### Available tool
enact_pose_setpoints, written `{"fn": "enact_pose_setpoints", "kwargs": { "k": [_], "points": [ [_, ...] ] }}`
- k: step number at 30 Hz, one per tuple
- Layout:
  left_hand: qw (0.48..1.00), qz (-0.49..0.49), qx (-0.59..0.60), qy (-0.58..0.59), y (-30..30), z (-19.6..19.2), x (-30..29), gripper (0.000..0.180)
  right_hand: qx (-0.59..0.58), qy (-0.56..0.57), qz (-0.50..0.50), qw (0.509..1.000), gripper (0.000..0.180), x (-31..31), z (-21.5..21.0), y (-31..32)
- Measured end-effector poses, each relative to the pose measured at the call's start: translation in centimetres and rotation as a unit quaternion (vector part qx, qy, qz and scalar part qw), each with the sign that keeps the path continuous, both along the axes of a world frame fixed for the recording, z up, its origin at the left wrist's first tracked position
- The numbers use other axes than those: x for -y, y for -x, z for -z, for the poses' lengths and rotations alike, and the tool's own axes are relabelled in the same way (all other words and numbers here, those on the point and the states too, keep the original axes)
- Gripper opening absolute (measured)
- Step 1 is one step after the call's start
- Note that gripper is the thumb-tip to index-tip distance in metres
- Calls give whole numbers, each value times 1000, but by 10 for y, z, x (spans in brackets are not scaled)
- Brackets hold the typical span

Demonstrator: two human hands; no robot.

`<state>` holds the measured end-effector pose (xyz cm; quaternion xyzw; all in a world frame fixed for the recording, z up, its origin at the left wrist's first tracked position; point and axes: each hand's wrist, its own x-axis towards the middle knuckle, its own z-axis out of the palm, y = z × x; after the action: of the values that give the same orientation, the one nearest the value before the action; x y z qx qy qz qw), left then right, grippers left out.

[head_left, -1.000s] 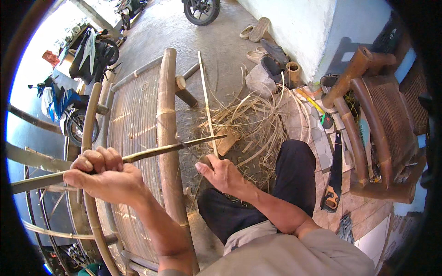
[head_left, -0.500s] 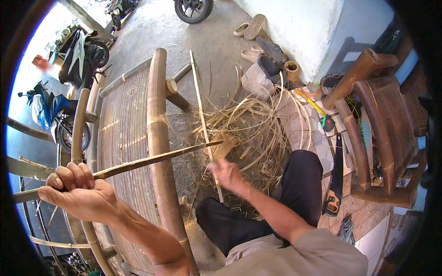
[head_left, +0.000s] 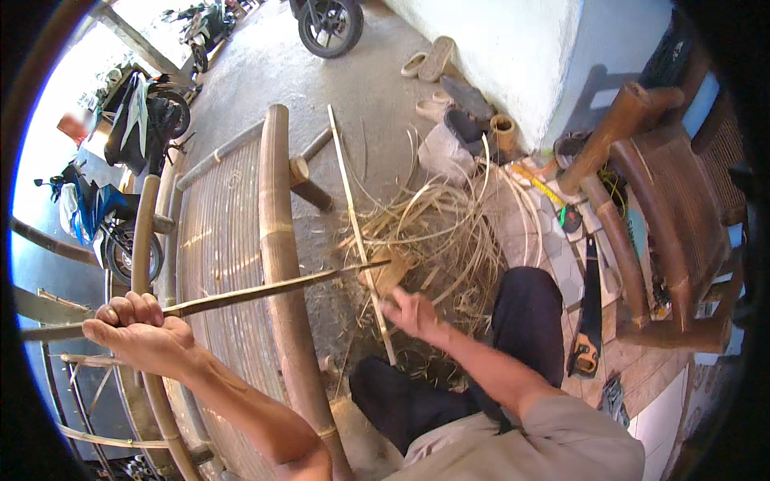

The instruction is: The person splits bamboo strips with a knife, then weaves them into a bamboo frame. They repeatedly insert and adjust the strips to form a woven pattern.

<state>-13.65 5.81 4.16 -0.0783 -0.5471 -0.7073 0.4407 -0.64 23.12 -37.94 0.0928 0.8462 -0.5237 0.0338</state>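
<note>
My left hand [head_left: 140,333] is closed round a long split bamboo strip [head_left: 257,297], dark on its face and paler along an edge. The strip slants across the bamboo bench, its far tip over the floor by my right hand. My right hand [head_left: 413,313] has curled fingers, slightly blurred, and what they hold, if anything, is hidden. Beside its fingertips runs a thin pale strip [head_left: 353,212], lengthwise from the far floor to my knee. A flat tan piece [head_left: 389,276] lies behind the dark strip's tip, among a heap of shavings [head_left: 449,216].
The bamboo bench [head_left: 277,216] stands to the left, against my forearm. On the right are a handsaw [head_left: 588,321], a yellow tape measure [head_left: 541,188] and a brown bamboo chair [head_left: 674,232]. Sandals [head_left: 437,60] lie by the white wall; motorbikes [head_left: 100,212] stand farther off.
My right hand has shifted slightly right, away from the thin pale strip. The left hand keeps its grip on the dark strip. The whole view has tilted a little.
</note>
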Motion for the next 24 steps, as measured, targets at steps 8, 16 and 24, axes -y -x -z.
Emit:
{"fn": "enact_pose_setpoints", "kwargs": {
  "k": [8, 16, 24],
  "points": [
    [999, -20, 28, -20, 6, 1, 9, 54, 132, -68, 91, 985, 57, -19, 31, -19],
    [999, 10, 22, -26, -4, 6, 20, 56, 200, -58, 154, 966, 67, -14, 56, -36],
    [995, 87, -42, -23, -23, 13, 17, 61, 56, 7, 98, 994, 54, 8, -105, -38]
  ]
}}
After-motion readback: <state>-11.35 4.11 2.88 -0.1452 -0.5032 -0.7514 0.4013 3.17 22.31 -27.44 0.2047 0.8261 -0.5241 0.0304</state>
